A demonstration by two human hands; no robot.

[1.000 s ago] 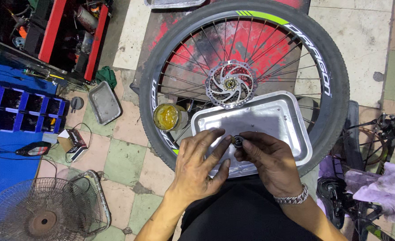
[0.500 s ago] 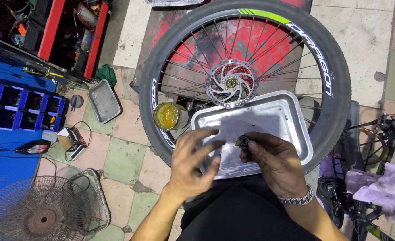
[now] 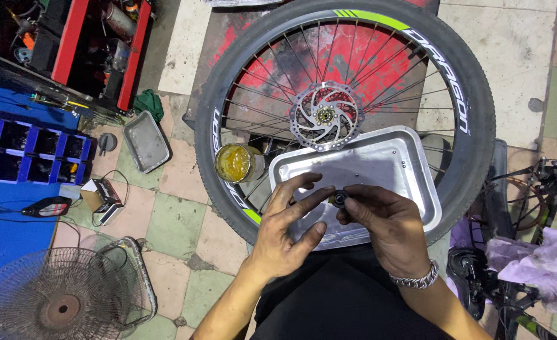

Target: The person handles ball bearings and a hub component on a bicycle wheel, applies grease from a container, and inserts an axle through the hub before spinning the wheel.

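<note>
Small dark round part (image 3: 339,199) sits pinched in right hand (image 3: 388,230), left hand's (image 3: 288,233) fingers spread touching it, above metal tray (image 3: 410,165).

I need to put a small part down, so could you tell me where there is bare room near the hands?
The metal tray is mostly bare between the brake disc and the right hand. Bare tiles lie between the small tray and the tyre. Left is crowded: fan, blue crates.

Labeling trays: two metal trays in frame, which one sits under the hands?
The big shiny tray lying on the wheel, below both hands. The small dull tray lies apart on the floor tiles, far left.
</note>
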